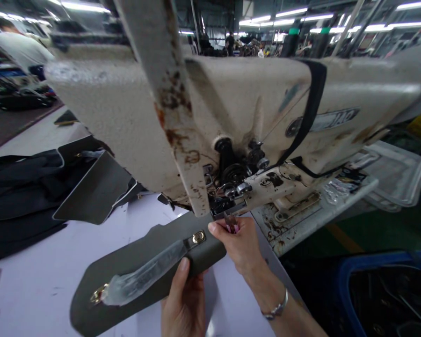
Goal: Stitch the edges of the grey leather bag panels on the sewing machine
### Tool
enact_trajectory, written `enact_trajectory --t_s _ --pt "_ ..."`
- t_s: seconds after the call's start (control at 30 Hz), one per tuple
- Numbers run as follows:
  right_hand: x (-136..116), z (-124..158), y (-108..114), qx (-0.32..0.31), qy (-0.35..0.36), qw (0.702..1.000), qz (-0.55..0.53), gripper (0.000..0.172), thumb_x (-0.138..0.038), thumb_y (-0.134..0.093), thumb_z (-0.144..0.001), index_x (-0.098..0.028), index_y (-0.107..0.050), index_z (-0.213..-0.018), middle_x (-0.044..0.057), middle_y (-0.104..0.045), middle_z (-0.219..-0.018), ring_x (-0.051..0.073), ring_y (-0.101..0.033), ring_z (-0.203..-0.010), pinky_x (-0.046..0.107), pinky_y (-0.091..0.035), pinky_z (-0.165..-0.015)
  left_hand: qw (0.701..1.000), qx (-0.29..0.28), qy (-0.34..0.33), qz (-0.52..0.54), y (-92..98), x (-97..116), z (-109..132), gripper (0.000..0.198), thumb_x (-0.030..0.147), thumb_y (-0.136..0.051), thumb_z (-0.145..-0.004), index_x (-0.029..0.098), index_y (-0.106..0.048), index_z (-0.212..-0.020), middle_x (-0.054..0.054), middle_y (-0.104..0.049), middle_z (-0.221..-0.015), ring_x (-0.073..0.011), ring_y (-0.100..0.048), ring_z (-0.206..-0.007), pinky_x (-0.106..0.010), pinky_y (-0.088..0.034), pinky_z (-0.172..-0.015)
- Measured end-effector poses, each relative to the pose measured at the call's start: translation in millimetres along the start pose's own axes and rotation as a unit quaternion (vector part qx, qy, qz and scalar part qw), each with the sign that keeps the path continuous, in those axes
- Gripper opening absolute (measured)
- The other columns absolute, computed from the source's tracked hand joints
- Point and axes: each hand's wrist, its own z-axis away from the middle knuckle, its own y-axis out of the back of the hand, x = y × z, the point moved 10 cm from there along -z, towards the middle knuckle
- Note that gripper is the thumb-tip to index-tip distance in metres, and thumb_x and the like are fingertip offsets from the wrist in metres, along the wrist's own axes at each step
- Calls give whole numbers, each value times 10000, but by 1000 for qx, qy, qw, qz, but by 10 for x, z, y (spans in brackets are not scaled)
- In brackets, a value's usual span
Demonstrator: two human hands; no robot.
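Note:
A dark grey-green bag panel (154, 238) lies under the head of a sewing machine (252, 103), one end at the needle area. Along it runs a carry handle (143, 281) wrapped in clear plastic, with gold-coloured fittings (198, 237) at both ends. My left hand (185, 299) grips the panel's near edge, thumb on top and fingers underneath. Close to the needle area, my right hand (239, 243) is closed around small thread snips (231, 223) with pink showing between the fingers. Its thumb and fingertips rest at the panel's edge. The machine's guard bar hides part of the needle area.
Dark bag pieces (21, 187) and a grey-green flap (94, 192) are piled at the left of the white table (105, 243). A blue bin (347, 281) with dark parts stands lower right. Behind the machine bed is a clear plastic tray (403, 173). A person (21, 47) sits far left.

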Motion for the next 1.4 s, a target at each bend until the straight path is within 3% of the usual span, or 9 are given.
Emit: enact_trajectory --t_s 0.17,0.37,0.57,0.8,1.1,1.2,1.3,1.37,1.4 --pt "-48 7 8 -7 -17 1000 -14 247 -326 -741 -726 -147 -642 -587 -39 -455 -581 102 -382 -581 244 -300 -564 999 26 -23 -21 219 111 -63 270 111 -801 -750 208 -758 -998 26 -733 -1079 -86 -640 -660 -158 -555 -489" --pt "-168 25 -6 -33 -17 999 -20 294 -307 -704 -721 -163 -528 -536 -54 -364 -555 90 -308 -565 244 -234 -539 998 9 -47 -30 186 107 -69 351 199 -924 -623 217 -758 -932 39 -705 -916 -77 -586 -613 -155 -559 -498" --pt "-45 -9 26 -21 -49 998 -42 265 -329 -734 -690 -153 -581 -564 -48 -389 -561 91 -315 -555 246 -254 -539 997 23 -68 -25 208 157 -99 414 207 -918 -644 252 -764 -1026 28 -693 -1131 -102 -622 -793 -143 -580 -553" --pt "-99 -57 -10 -15 -42 998 -38 340 -351 -732 -692 -182 -484 -533 -63 -329 -538 85 -264 -534 248 -209 -520 997 32 -65 -23 95 221 -96 398 242 -947 -582 173 -744 -918 10 -683 -966 -92 -590 -686 -145 -574 -536" --pt "-164 -102 -26 5 -31 999 -37 410 -325 -726 -688 -212 -364 -531 -67 -295 -546 78 -234 -533 232 -197 -492 994 -3 -107 -40 -111 351 -192 385 245 -933 -607 201 -750 -942 16 -685 -1053 -96 -597 -723 -147 -581 -528" --pt "-158 -101 -18 14 -41 998 -34 435 -345 -725 -681 -226 -333 -534 -73 -261 -537 78 -210 -523 232 -176 -477 991 -11 -118 -65 -129 379 -211 382 304 -931 -611 205 -748 -932 12 -702 -956 -104 -606 -674 -168 -581 -540" --pt "-166 -92 -7 21 -38 998 -41 453 -351 -723 -680 -230 -310 -539 -73 -253 -544 80 -207 -530 235 -173 -479 972 -108 -33 -208 -127 232 -225 406 516 -858 -671 138 -758 -779 -73 -707 -732 -177 -650 -619 -251 -603 -580" --pt "-165 -89 5 28 -32 998 -39 444 -348 -727 -685 -223 -327 -537 -71 -270 -553 81 -217 -540 235 -181 -484 906 -235 53 -348 -69 53 -144 544 653 -733 -741 110 -768 -710 -139 -693 -640 -242 -670 -597 -317 -604 -578" --pt "-155 -90 7 30 -33 998 -34 437 -344 -730 -688 -219 -340 -536 -71 -277 -555 81 -219 -541 236 -181 -484 869 -278 52 -406 -6 55 -107 580 686 -690 -756 115 -780 -705 -154 -693 -626 -261 -672 -589 -336 -597 -565"
